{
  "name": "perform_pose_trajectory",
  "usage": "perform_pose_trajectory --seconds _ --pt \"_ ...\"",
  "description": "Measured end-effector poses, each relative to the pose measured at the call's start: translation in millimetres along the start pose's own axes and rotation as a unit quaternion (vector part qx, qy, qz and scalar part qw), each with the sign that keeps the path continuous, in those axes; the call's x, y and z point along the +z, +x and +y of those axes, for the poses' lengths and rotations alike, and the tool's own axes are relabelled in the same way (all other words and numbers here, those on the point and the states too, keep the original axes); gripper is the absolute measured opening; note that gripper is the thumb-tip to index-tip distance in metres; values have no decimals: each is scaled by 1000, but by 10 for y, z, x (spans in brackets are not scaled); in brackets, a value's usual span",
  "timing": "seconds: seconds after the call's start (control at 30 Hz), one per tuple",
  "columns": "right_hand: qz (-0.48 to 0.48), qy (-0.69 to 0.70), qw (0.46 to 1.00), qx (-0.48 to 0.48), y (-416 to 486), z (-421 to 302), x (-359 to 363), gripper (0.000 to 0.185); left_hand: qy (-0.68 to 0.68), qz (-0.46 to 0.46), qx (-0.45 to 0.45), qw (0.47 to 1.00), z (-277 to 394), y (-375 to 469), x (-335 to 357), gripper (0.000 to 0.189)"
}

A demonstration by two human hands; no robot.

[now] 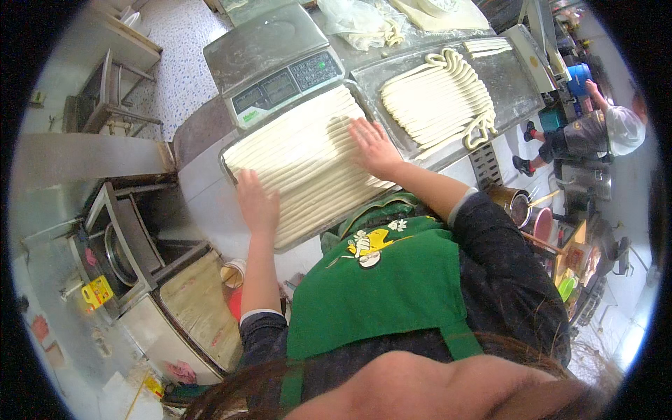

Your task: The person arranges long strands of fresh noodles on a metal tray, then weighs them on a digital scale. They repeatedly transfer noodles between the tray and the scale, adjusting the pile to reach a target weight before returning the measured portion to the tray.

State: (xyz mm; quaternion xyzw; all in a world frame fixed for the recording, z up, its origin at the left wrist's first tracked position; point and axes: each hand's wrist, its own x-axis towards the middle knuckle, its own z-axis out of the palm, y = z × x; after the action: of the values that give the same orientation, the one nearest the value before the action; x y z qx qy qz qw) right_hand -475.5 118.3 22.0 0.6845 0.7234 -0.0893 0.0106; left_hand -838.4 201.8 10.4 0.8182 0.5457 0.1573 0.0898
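Long pale dough strips (320, 184) lie side by side in rows on a metal tray (234, 140) in front of me. My left hand (257, 202) rests at the left ends of the strips, blurred, with nothing visible in its grasp. Over the right ends, my right hand (374, 147) lies flat with its fingers spread, holding nothing. Beyond that hand, a second metal tray (517, 89) carries more dough strips (433, 105), some bent into loops at their ends.
A digital scale (286, 79) stands right behind the front tray. Farther back are a plastic bag (357, 21) and dough pieces (394, 34). A wooden board (197, 304) lies at lower left. Another person (588, 131) is at the far right, near a blue bucket (579, 79).
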Motion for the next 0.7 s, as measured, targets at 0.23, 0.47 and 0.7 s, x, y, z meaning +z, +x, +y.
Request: perform_pose_trajectory --seconds 0.23,0.47,0.7 --pt "-68 -18 995 -68 174 -221 7 86 35 -94 15 995 381 9 134 81" --pt "-8 -4 996 -85 249 -77 51 85 65 -104 56 991 750 134 328 79" --pt "-30 108 992 -67 247 324 155 81 36 -135 -8 990 279 39 -89 82"
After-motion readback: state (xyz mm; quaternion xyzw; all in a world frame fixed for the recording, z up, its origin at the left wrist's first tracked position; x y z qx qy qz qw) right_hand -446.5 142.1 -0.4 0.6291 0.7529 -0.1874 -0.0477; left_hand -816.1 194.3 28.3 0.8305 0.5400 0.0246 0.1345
